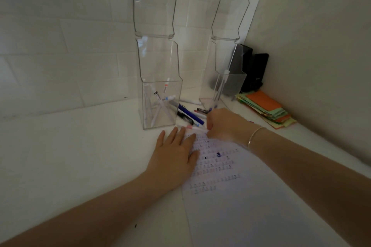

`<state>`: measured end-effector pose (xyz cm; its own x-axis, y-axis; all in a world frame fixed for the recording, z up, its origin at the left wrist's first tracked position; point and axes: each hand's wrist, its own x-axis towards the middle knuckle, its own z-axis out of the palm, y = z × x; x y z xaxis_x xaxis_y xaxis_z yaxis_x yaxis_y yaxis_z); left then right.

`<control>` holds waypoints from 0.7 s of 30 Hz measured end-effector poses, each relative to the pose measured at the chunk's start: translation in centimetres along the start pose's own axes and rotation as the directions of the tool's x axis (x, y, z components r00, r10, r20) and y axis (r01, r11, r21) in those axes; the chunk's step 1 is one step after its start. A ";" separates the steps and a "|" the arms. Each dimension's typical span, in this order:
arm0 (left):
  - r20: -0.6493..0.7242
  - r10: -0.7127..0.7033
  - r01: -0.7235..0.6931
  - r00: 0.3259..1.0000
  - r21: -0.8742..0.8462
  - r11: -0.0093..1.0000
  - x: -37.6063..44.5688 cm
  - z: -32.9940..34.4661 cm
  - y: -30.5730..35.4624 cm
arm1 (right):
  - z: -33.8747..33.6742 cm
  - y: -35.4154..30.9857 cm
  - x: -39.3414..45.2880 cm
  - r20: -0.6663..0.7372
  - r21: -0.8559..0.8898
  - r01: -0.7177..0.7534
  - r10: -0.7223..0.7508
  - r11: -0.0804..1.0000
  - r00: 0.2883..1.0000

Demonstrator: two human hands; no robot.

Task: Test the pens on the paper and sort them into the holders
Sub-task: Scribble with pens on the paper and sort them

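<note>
1. White tiled wall (60,36) backs a white table (60,156) that runs into a corner with a plain side wall.
2. On the table lies a sheet of paper (251,206), its upper part covered with rows of small ink marks, most dark, one bold blue.
3. The left hand (174,158) lies flat on the paper's left edge, fingers straight and spread, palm down.
4. The right hand (226,124), with a thin bracelet (254,136) at the wrist, is curled around a white pen (195,128) with a pinkish end; the pen lies nearly level just beyond the left fingertips, at the top edge of the paper.
5. Beyond the left hand stands a tall clear holder (158,78) with its hinged lid raised; several white pens lean inside it.
6. Beyond the right hand stands a second clear holder (228,62), lid also raised, with what looks like one or two pens upright in it.
7. Between the two holders, just past the right hand's knuckles, loose pens (190,115) lie in a small heap on the table, dark blue, black and white among them.
8. Farther right of the right hand, a stack of coloured papers (267,109), orange, green and yellow, sits near the side wall, with a dark object (253,70) in the corner behind it.
</note>
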<state>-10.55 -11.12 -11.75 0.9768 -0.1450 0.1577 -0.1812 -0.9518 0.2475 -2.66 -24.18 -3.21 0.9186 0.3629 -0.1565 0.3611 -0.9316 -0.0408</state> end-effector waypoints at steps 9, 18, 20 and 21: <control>-0.248 -0.146 -0.014 0.958 -0.548 0.837 -0.1 -1.5 0.3 | -6.3 1.1 -2.8 0.011 0.419 0.067 -0.079 0.905 0.997; -0.297 -0.088 -0.108 0.951 -0.584 0.805 -0.3 -1.6 0.5 | -5.4 2.1 -4.7 0.064 0.579 0.040 -0.095 0.814 0.993; -0.305 -0.039 -0.158 0.952 -0.594 0.789 -0.3 -1.5 0.5 | -4.5 2.3 -4.2 -0.004 0.692 0.036 -0.045 0.721 0.999; -0.300 -0.008 -0.177 0.954 -0.584 0.792 -0.4 -1.5 0.6 | -4.0 2.3 -3.9 -0.031 0.772 0.039 -0.023 0.635 0.999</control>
<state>-11.19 -11.20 -10.28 0.8989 -0.0495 0.4354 -0.3832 -0.5706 0.7263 -4.80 -27.72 1.22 0.9145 0.3849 -0.1247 0.1411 -0.5922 -0.7934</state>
